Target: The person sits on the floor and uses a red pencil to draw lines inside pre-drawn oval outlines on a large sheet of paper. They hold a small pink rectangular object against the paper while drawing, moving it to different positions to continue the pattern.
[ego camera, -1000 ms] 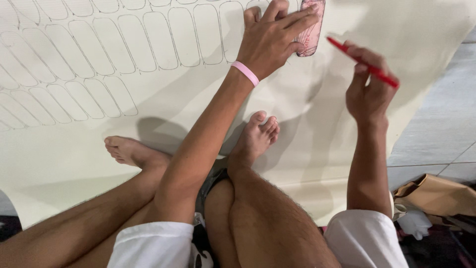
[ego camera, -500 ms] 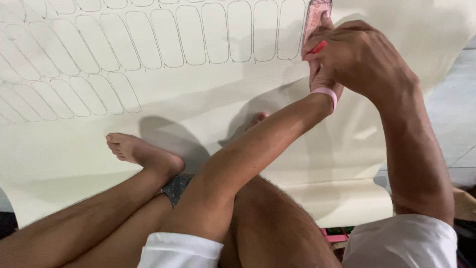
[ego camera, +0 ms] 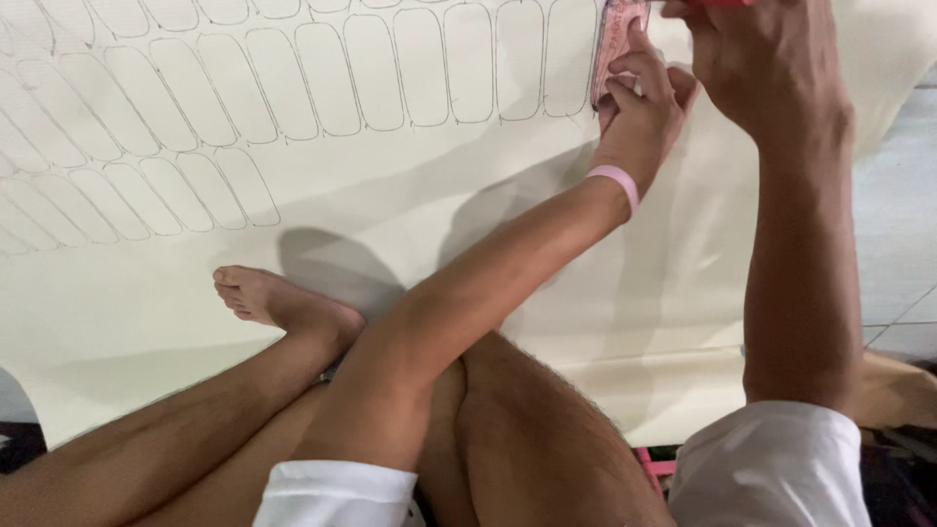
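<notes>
Head view showed a person seated on a large cream sheet (ego camera: pixel 410 254) drawn with rows of rounded oblong outlines (ego camera: pixel 468 63). The pink template (ego camera: pixel 617 39) lay flat on the sheet near the top edge of the view, at the right end of the upper row, its long axis running away from the person, top end cut off by the frame. The left hand (ego camera: pixel 644 107) pressed down on it, fingers (ego camera: pixel 639 66) spread over its lower part. The right hand (ego camera: pixel 752 59) was just beside it, fingers curled around a red pen (ego camera: pixel 717 3), barely visible. A bare foot (ego camera: pixel 278 303) rested on the sheet.
</notes>
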